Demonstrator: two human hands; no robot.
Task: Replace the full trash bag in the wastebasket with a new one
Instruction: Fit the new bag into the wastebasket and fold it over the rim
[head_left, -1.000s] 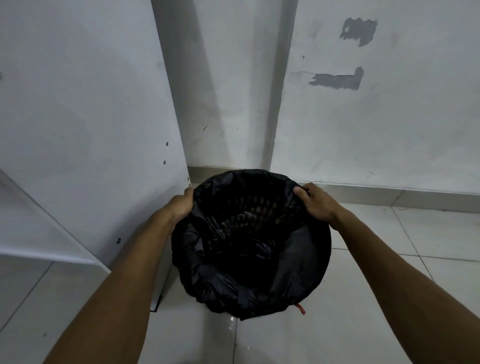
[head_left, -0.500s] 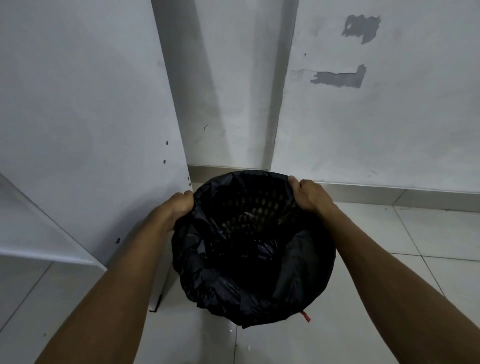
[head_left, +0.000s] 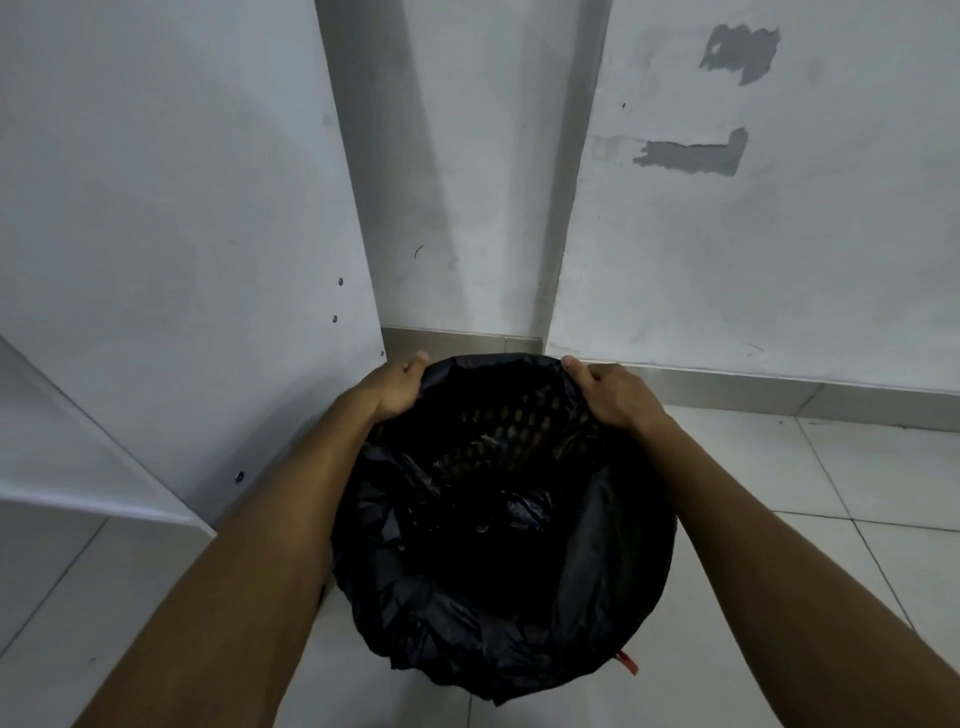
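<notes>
A round wastebasket (head_left: 511, 434) with a perforated inner wall stands on the tiled floor in a wall corner. A black trash bag (head_left: 467, 639) lines it, its edge folded over the rim and hanging crumpled down the outside. My left hand (head_left: 396, 385) grips the bag's edge at the far left of the rim. My right hand (head_left: 609, 391) grips the edge at the far right of the rim. A small red tag (head_left: 627, 662) sticks out at the basket's lower right. The bottom of the basket is too dark to make out.
A white cabinet side panel (head_left: 182, 260) with a shelf (head_left: 78, 467) stands close on the left, nearly touching the basket. White walls (head_left: 753, 260) with grey patches rise behind. Pale floor tiles (head_left: 857, 493) spread to the right and front.
Both hands have slid along the rim toward its far side, still holding the bag's edge. The bag's edge now covers more of the far rim.
</notes>
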